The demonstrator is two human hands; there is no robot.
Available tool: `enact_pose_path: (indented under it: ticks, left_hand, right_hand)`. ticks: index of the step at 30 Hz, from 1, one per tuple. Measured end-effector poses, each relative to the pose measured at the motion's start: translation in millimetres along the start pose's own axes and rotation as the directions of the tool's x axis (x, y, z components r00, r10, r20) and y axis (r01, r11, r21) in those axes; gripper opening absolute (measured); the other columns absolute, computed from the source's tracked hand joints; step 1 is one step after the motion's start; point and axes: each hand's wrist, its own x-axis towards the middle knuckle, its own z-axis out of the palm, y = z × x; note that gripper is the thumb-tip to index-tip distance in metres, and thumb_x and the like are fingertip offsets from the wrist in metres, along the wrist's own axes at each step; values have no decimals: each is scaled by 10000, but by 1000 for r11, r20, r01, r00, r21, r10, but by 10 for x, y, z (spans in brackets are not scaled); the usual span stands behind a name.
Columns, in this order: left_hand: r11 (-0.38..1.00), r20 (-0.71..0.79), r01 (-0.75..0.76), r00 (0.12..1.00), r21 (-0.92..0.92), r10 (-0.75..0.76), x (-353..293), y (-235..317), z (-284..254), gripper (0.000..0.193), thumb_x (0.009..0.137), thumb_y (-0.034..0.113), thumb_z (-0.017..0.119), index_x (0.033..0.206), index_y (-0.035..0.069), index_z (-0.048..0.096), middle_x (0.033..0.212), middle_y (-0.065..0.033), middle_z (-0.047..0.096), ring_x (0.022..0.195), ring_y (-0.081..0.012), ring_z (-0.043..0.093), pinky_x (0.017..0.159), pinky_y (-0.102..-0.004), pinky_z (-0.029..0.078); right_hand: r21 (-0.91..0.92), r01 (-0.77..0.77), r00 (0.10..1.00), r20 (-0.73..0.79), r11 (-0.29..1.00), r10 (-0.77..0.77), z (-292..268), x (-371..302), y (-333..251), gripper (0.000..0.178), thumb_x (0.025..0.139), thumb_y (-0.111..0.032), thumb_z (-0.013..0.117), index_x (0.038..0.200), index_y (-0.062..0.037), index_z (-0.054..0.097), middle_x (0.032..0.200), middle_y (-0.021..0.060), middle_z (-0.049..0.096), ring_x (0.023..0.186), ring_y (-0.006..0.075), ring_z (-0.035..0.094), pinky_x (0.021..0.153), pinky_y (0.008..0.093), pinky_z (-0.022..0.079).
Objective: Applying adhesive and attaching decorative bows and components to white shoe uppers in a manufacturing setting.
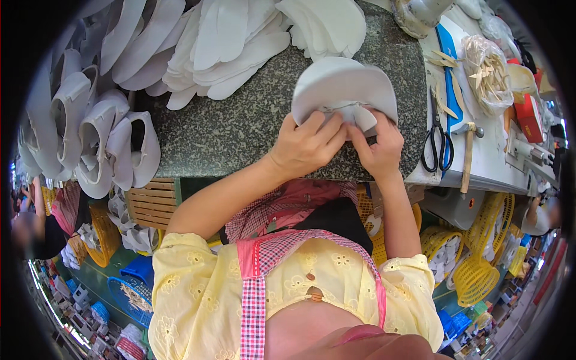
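White shoe piece (pixel 343 84) pinched by left grip (pixel 307 145) and right grip (pixel 384 150), near granite edge (pixel 234 170); room leftward.

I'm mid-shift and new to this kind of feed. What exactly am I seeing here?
There's no machine: these are a person's bare hands. The single picture comes from the left of two fisheye cameras worn on the head, looking down, so straight edges bend. The left hand and right hand hold a curved white piece. On the speckled worktop lie stacked flat white pieces; shoe-shaped white pieces sit leftward. Scissors and a hammer lie to the right.
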Motion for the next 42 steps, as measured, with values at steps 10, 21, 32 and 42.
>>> enact_pose_path:
  ticks: [10, 21, 32, 42]
  left_hand:
    - [974, 208, -216, 952, -70, 226, 14, 50, -65, 151, 625, 199, 551, 663, 71, 621, 715, -7, 550, 917, -179, 437, 693, -416, 335]
    - [990, 250, -126, 958, -66, 139, 43, 88, -101, 69, 603, 171, 539, 606, 102, 541, 691, 27, 502, 866, -143, 452, 787, -496, 300]
    - [986, 287, -99, 949, -134, 134, -63, -12, -212, 122, 650, 196, 565, 741, 147, 629, 735, 46, 553, 935, -115, 464, 860, -538, 269]
    - [983, 339, -39, 935, -180, 99, -275, 0, -231, 182, 706, 180, 544, 850, 103, 623, 901, -11, 592, 983, -142, 471, 868, -558, 280]
  right_hand:
    - [-159, -253, 967, -58, 954, 247, 3, -38, 58, 150, 761, -76, 604, 871, 11, 550, 679, 149, 582, 587, 282, 588, 526, 332, 457]
    - [-31, -188, 980, 61, 982, 189, -63, -183, 42, 258, 698, -12, 623, 955, -16, 598, 883, 145, 612, 799, 294, 603, 694, 315, 468]
    - [-171, 178, 960, 246, 969, -133, -77, -268, 85, 301, 646, 54, 606, 935, -33, 609, 939, 98, 588, 870, 288, 585, 744, 357, 474]
    - [-390, 378, 919, 272, 840, -287, -39, -259, 77, 254, 652, -63, 576, 899, -7, 597, 921, 123, 583, 788, 280, 591, 602, 317, 519]
